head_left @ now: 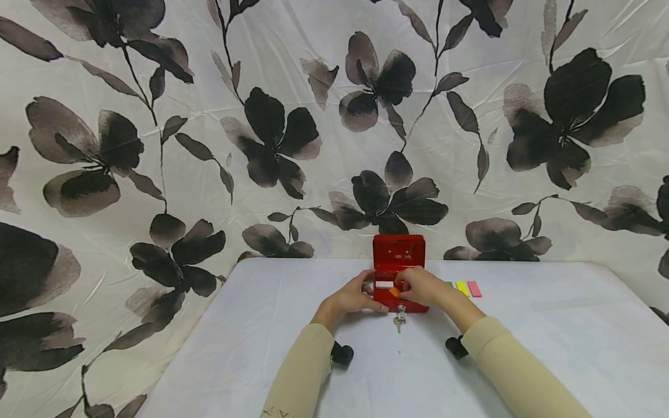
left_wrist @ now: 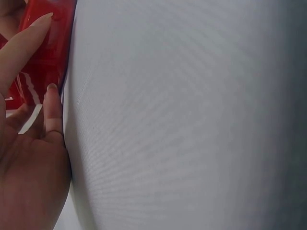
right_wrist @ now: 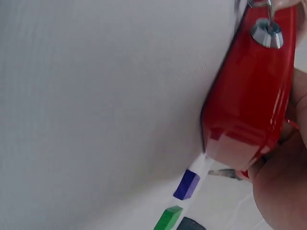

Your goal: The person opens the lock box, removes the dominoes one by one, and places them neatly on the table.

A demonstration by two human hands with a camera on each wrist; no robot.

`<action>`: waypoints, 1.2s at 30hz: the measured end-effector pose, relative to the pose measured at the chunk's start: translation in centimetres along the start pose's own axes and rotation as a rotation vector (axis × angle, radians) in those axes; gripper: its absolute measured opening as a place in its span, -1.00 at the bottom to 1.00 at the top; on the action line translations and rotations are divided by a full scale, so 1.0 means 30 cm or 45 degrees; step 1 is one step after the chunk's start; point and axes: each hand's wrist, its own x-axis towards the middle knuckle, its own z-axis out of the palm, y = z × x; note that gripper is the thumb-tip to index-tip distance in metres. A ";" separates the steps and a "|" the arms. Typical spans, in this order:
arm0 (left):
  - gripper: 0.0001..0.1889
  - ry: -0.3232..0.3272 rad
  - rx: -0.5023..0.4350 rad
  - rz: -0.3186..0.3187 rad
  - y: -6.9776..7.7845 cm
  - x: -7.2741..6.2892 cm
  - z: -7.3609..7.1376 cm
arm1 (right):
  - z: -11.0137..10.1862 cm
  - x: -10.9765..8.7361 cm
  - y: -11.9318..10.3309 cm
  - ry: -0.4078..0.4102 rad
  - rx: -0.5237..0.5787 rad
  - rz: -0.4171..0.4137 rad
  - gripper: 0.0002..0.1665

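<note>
A small red cash box [head_left: 401,306] sits on the table with its lid [head_left: 399,251] raised. My left hand [head_left: 351,295] grips the box's left end, thumb at the front wall and fingers along the side. Over the open box, my right hand [head_left: 420,285] pinches a small orange block [head_left: 394,292], which is tilted and partly covered by the fingers. A white piece [head_left: 384,284] shows inside, left of those fingers. From the lock [right_wrist: 266,33] on the front, keys [head_left: 399,322] hang. The right wrist view catches only part of the right hand beside the box.
Right of the box lie a yellow block [head_left: 462,288], a pink block [head_left: 474,289] and a green block [right_wrist: 168,218]. A purple block [right_wrist: 186,184] is nearest the box. Behind the white-covered table [head_left: 292,348] hangs a flowered cloth [head_left: 324,145].
</note>
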 end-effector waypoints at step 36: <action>0.04 -0.019 0.013 0.021 -0.009 0.012 -0.003 | -0.025 0.023 0.027 -0.138 0.095 -0.092 -0.71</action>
